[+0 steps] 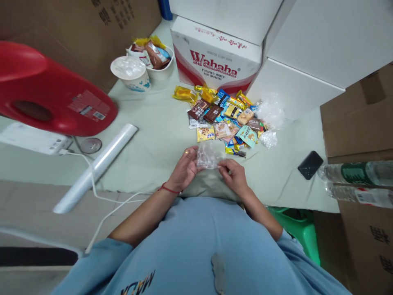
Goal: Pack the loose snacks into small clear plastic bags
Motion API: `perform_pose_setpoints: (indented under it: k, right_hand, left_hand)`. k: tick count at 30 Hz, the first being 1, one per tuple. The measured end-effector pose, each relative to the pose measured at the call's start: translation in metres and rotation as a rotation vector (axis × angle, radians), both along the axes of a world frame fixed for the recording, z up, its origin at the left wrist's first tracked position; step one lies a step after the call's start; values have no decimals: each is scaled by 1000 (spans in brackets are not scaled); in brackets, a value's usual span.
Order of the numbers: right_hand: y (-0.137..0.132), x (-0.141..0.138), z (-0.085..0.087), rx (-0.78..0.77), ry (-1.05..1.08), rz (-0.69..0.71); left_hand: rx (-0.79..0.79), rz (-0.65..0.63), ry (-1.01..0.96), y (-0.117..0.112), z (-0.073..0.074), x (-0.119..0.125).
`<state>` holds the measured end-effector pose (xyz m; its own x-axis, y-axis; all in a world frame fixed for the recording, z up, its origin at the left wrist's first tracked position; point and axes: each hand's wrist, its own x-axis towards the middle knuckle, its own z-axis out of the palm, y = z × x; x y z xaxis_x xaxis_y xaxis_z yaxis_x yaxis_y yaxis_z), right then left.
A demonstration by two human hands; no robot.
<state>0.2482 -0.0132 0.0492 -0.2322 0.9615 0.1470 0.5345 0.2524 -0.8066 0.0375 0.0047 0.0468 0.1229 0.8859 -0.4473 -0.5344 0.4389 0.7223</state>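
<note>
Between my two hands is a small clear plastic bag [210,155], crinkled and see-through, held just above the near edge of the table. My left hand [185,169] grips its left side, fingers closed on the film. At its lower right corner, my right hand [233,175] pinches the plastic between thumb and fingers. Just beyond lies a heap of wrapped snacks [221,119] in yellow, brown, blue and green packets. Crumpled clear plastic bags [272,111] lie against the heap's right side.
A Wahaha carton [215,61] stands behind the snacks. At back left are a paper cup [131,76] and a white bowl [162,73] of packets. A red jug [55,94], a plastic film roll [98,166] and a white cable [93,184] are left; a black phone [310,165] and bottles [353,173] right.
</note>
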Motion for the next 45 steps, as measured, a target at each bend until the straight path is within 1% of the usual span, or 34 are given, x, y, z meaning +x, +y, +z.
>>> perform_pose_setpoints:
  k: [1,3,5,7,9,12,13,15,17,18,19,21,22,23,24,26,27,28,29,31,33,34,35,36,37,39,40,41,42,43,45]
  right_hand:
    - [0,-4,1,-79,71,-62]
    - [0,-14,7,-257,232,-164]
    - [0,-22,14,-436,413,-201]
    - [2,-25,23,-581,589,-206]
    - [7,-23,33,-671,738,-228]
    - [14,-17,46,-731,897,-290]
    - [16,-16,50,-744,930,-294]
    - [17,-14,58,-787,959,-248]
    - [18,-12,65,-817,912,-163]
    - [20,-8,69,-788,851,-125]
    - [22,-4,74,-720,759,-92]
    - [31,10,83,-493,513,-42]
    - [37,19,88,-382,387,-19]
    - [44,28,93,-311,281,9]
    - [51,35,96,-293,207,41]
    - [64,46,101,-368,154,118]
    - [70,49,102,-420,151,159]
    - [74,49,101,-457,154,191]
    - [79,47,100,-472,157,213]
    - [85,40,96,-465,161,248]
    - [91,31,92,-465,173,291]
    - [94,28,90,-450,187,292]
    - [96,26,88,-409,202,257]
    - [96,26,86,-340,216,179]
    - [95,28,85,-250,227,64]
    - [85,33,79,-94,254,-202]
    - [75,36,75,-72,273,-311]
    - [62,37,69,-104,299,-385]
    - [46,35,61,-187,333,-422]
    - [29,30,52,-307,369,-430]
    - [-3,13,30,-570,452,-413]
  left_hand:
    - [29,5,49,-4,1,3]
    - [83,32,207,-11,0,10]
    - [108,58,368,-16,-5,15]
    - [111,65,433,-18,-9,16]
    - [119,52,387,-18,-10,13]
    - [173,16,298,-19,-7,8]
    - [192,-2,310,-19,-6,8]
    - [224,-46,377,-16,-5,9]
    - [242,-84,440,-11,-4,7]
    - [251,-102,466,-7,-3,4]
    - [267,-129,497,-2,-2,-1]
    - [332,-214,605,7,4,-17]
    - [383,-277,674,11,8,-26]
    - [433,-347,741,14,12,-34]
    - [473,-428,787,16,17,-42]
    - [524,-580,824,19,24,-53]
    - [538,-628,829,19,27,-54]
    - [551,-641,839,19,29,-53]
    - [565,-616,856,18,30,-50]
    - [586,-488,891,18,28,-39]
    - [594,-383,903,19,23,-24]
    - [589,-362,907,20,19,-17]
    - [572,-343,911,21,15,-12]
    - [539,-314,914,23,10,-7]
    - [495,-264,913,24,6,-4]
    - [392,-115,893,25,-2,-1]
    - [346,-39,873,24,-5,-1]
    - [312,21,851,23,-7,-1]
    - [289,67,833,21,-8,0]
    - [272,107,819,18,-9,1]
    - [270,166,815,12,-10,6]
